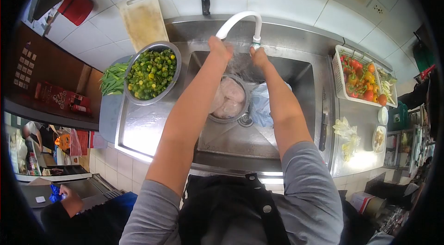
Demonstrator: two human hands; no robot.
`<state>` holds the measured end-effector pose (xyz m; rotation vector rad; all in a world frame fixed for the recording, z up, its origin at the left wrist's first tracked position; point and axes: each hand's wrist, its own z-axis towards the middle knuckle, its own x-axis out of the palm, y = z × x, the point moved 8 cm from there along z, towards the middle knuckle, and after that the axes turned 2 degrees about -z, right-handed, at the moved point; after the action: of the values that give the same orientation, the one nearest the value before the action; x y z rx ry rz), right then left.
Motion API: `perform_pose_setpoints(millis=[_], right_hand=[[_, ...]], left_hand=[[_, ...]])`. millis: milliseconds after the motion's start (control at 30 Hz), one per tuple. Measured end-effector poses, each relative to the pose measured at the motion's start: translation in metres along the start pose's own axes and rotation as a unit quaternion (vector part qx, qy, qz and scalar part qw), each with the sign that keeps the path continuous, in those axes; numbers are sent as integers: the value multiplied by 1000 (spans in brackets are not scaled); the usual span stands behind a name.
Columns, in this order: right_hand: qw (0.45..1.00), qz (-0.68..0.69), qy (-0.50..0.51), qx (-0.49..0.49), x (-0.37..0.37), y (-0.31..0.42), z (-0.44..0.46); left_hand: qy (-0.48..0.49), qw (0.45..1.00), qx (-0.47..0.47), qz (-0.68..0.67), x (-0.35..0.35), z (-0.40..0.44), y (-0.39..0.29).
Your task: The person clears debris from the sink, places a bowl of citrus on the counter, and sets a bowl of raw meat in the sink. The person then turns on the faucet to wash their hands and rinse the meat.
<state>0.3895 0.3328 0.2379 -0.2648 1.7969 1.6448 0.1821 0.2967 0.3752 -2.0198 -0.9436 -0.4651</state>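
At the back of the steel sink, my left hand is closed near the end of the curved white faucet; whether it grips the spout or is under the water is unclear. My right hand is closed on the faucet's base. Water sprays between my hands. Below them, a metal bowl holds pale raw meat and stands in the sink. Beside it lies a bluish plastic bag, partly behind my right forearm.
Left of the sink are a bowl of cut green vegetables, leafy greens and a cutting board. On the right are a knife, a vegetable basket and a small container. A co-worker's hand is lower left.
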Motion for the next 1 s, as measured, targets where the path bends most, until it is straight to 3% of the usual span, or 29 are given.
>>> perform_pose_setpoints(millis=[133,233,300,533,633,800,1000], right_hand=[[999,24,-13,-37,10,-11,11],[998,52,13,-23,5,-5,7],[982,124,134,50,-10,29,-24],[985,142,57,82,-22,36,-34],[981,149,83,88,-20,35,-33],[975,152,149,63,-13,36,-31],[973,155,139,102,-12,32,-32]], left_hand=[[84,994,-18,-72,3,18,4],[64,996,-15,-56,4,14,4],[59,997,-18,-51,6,7,3],[45,998,27,-25,11,-8,-3],[41,997,-17,-57,14,-15,1],[73,992,-12,-107,21,-19,-1],[70,989,-5,-128,26,-33,-5]])
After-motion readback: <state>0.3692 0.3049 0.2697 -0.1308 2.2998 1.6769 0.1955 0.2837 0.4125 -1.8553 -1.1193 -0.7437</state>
